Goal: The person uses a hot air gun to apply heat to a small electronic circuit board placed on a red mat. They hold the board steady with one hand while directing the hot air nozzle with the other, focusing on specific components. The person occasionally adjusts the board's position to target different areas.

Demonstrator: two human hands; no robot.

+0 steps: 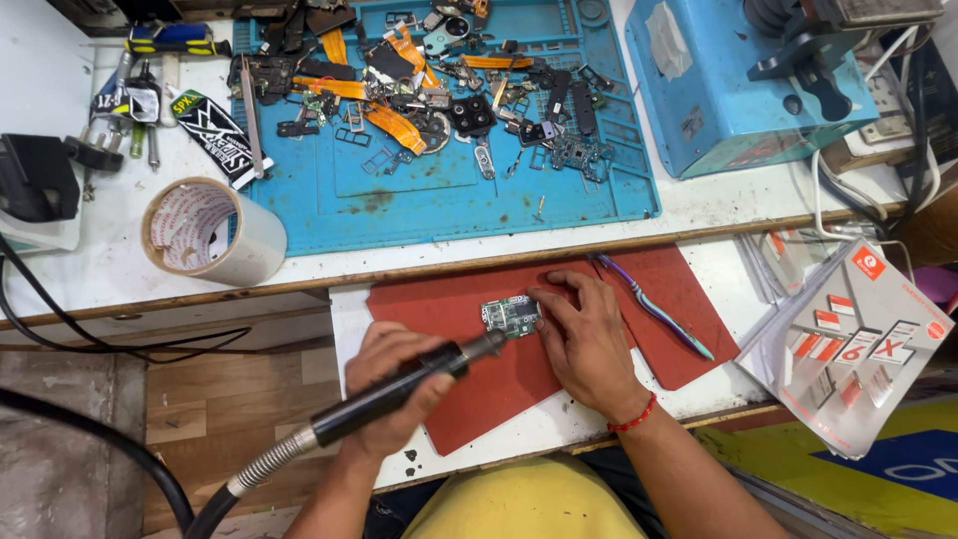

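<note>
A small green circuit board (509, 315) lies on a red mat (469, 379) on a pull-out shelf in front of me. My left hand (394, 394) grips a black rotary tool handpiece (399, 389) with a flexible metal shaft, and its tip touches the board's left edge. My right hand (584, 334) rests flat on the mat, with its fingertips pressing on the board's right side to hold it down.
A toothbrush (654, 307) lies on the mat to the right. The blue work mat (449, 200) on the bench holds several phone parts and flex cables. A tape roll (210, 232) stands at left, a blue machine (728, 85) at back right, and a printed card (858, 349) lies to the right.
</note>
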